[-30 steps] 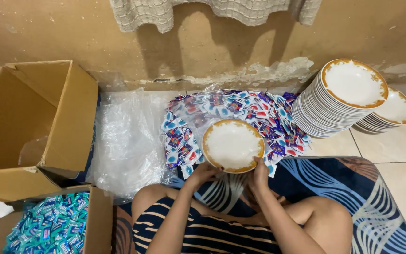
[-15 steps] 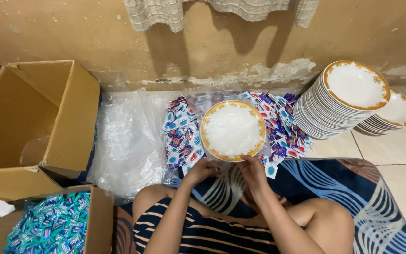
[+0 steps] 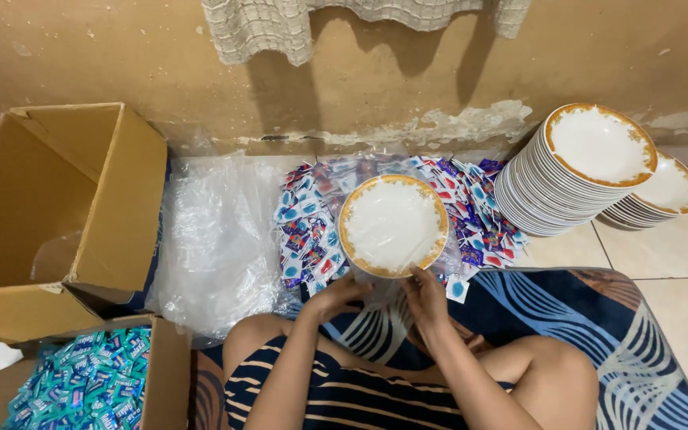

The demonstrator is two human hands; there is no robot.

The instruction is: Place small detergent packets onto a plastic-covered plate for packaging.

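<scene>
A white plate [image 3: 392,225] with a gold rim, covered in clear plastic wrap, sits at 12 o'clock from both hands, over a heap of small sachets [image 3: 310,231]. The left hand [image 3: 342,293] pinches the wrap at the plate's 7 o'clock edge, fingers together. The right hand [image 3: 424,296] grips the wrap at its 5 o'clock edge, fingers closed. A stack of plates [image 3: 568,171] stands at 2 o'clock.

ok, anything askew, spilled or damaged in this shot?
Small sachets lie strewn loose on the floor under the wrapped plate that both hands hold, left hand and right hand. The tall plate stack leans sideways. Wall plaster is flaking near the floor.
</scene>
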